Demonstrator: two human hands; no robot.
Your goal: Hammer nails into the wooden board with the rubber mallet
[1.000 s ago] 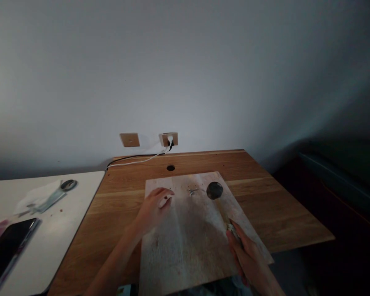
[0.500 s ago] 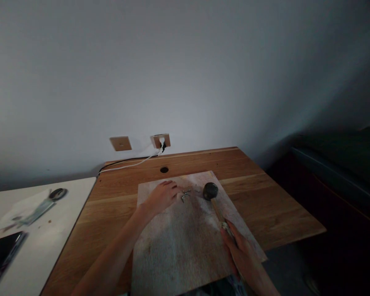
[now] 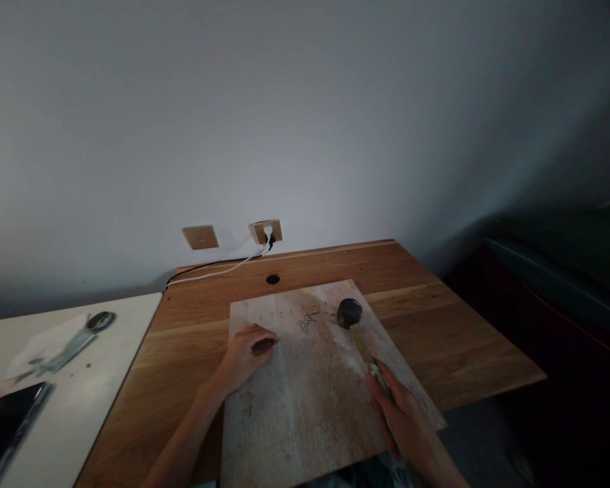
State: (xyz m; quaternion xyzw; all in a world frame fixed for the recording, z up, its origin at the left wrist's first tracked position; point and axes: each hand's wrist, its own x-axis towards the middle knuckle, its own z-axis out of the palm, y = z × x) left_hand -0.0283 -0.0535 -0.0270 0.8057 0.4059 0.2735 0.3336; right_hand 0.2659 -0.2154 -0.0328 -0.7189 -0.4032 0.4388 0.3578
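Observation:
A pale worn board [image 3: 305,400] lies on a wooden desk [image 3: 437,339]. My right hand [image 3: 399,413] is closed round the wooden handle of a hammer [image 3: 358,335], whose dark round head rests on the board's far right part. A small heap of nails [image 3: 309,318] lies just left of the hammer head. My left hand [image 3: 247,352] rests on the board's left side with its fingers curled in a pinch; what it holds is too small to make out. A row of tiny dark dots runs along the board's far edge.
A white table [image 3: 81,400] adjoins the desk on the left, with a dark phone [image 3: 7,423] and a small tool on paper [image 3: 61,342]. Wall sockets [image 3: 266,231] hold a plug with cables running along the desk's back. Dark furniture [image 3: 564,291] stands at the right.
My left hand has drawn back from the nail heap to the board's left side, fingers curled. The hammer and right hand have stayed put.

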